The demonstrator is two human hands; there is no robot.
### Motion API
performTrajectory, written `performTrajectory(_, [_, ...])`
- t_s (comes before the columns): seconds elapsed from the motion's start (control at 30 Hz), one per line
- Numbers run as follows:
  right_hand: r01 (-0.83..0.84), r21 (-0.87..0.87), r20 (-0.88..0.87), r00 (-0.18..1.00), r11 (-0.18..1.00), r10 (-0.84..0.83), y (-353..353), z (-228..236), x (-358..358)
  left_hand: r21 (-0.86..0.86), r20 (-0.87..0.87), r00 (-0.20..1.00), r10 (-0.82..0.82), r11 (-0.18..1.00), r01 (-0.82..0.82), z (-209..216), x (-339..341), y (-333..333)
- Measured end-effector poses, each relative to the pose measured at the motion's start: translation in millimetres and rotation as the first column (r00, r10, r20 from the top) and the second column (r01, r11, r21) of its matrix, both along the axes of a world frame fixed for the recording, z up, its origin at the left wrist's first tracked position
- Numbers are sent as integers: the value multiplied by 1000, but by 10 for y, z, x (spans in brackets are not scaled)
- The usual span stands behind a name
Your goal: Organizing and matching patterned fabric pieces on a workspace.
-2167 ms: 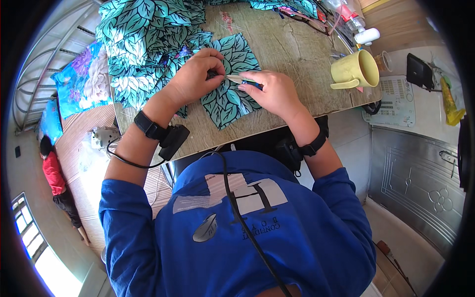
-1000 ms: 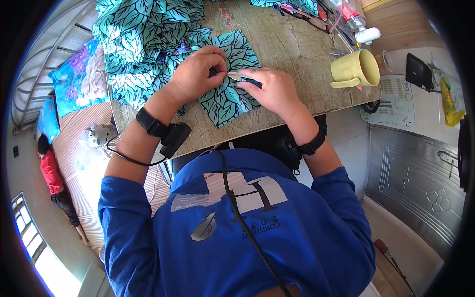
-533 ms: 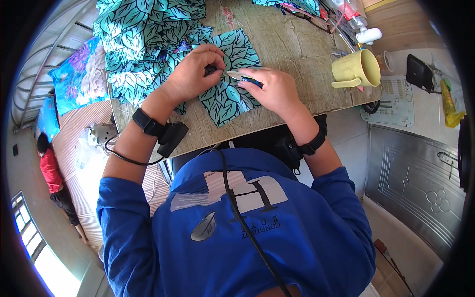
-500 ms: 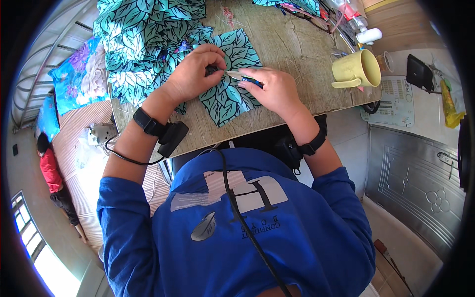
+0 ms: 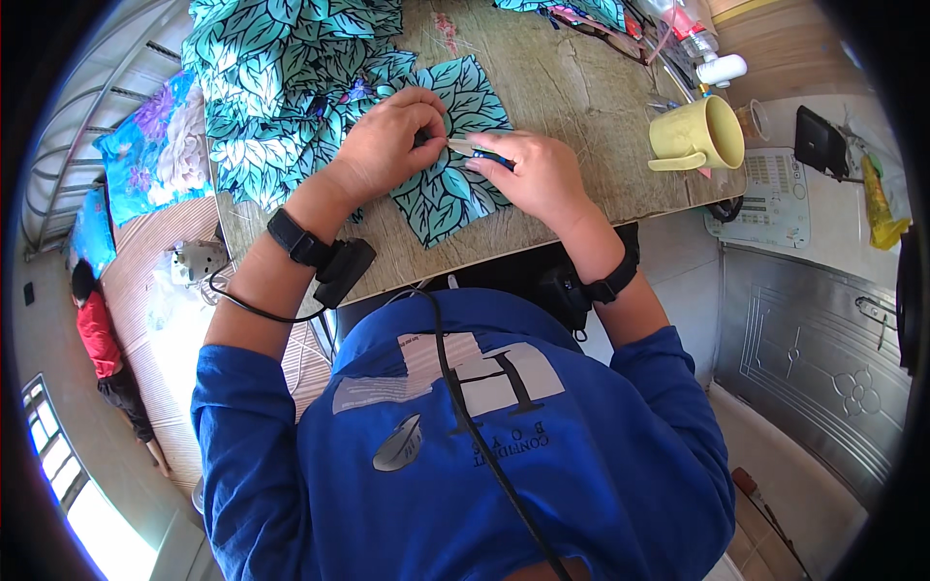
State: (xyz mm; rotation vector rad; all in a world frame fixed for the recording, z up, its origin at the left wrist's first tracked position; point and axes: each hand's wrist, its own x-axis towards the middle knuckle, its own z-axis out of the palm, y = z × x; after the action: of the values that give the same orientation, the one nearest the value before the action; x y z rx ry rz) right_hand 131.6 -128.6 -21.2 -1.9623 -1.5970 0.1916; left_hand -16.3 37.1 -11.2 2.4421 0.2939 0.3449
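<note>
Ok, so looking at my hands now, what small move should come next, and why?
I'd probably hold your left hand steady and ease the pointed tool in your right hand slightly toward it: the tool's pale tip points at that hand, over the leaf-print cloth, though I can't tell whether they touch.

a head-worn fisheye looks down from nearby onto left hand (image 5: 395, 142) and right hand (image 5: 531, 176).

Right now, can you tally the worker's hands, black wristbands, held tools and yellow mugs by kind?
Left hand and right hand: 2
Black wristbands, one per wrist: 2
Held tool: 1
Yellow mug: 1
Total: 6
</note>
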Motion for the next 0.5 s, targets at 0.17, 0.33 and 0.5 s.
performTrajectory(0.17, [-1, 34, 3, 1000, 999, 1, 0, -47, 6, 7, 7, 1000, 11, 1000, -11, -8, 2, -1])
performTrajectory(0.33, [32, 85, -52, 998, 996, -28, -11, -34, -14, -158, 53, 998, 41, 987, -32, -42, -14, 87])
performTrajectory(0.5, [112, 159, -213, 974, 981, -77, -26, -32, 31, -578, -28, 973, 230, 791, -203, -55, -13, 206])
